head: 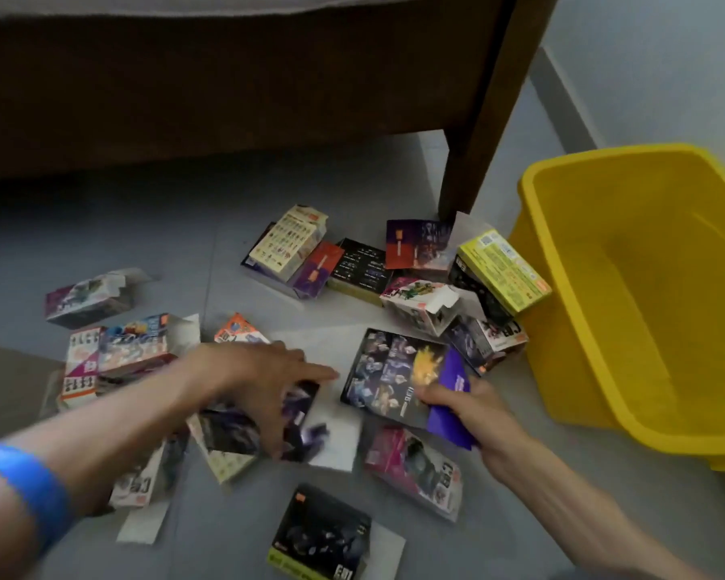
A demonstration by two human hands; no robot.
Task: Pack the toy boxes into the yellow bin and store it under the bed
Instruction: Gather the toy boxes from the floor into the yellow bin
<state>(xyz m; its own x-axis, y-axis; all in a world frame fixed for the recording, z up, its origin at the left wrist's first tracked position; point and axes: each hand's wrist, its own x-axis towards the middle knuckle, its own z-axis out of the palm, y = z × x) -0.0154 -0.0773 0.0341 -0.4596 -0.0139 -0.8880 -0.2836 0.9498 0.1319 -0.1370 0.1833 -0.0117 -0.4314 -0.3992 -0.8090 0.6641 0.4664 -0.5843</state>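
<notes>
Several toy boxes lie scattered on the grey floor in front of the bed. My right hand grips a dark toy box with a purple flap by its near corner. My left hand is spread over a dark purple toy box in the middle of the pile, fingers around it; motion blur hides whether it grips. The yellow bin stands empty on the right, beside the bed leg. A yellow-green box leans close to its wall.
The brown bed frame crosses the top, its leg standing next to the bin. More boxes lie at far left, at bottom centre and near my right forearm. A grey wall is behind the bin.
</notes>
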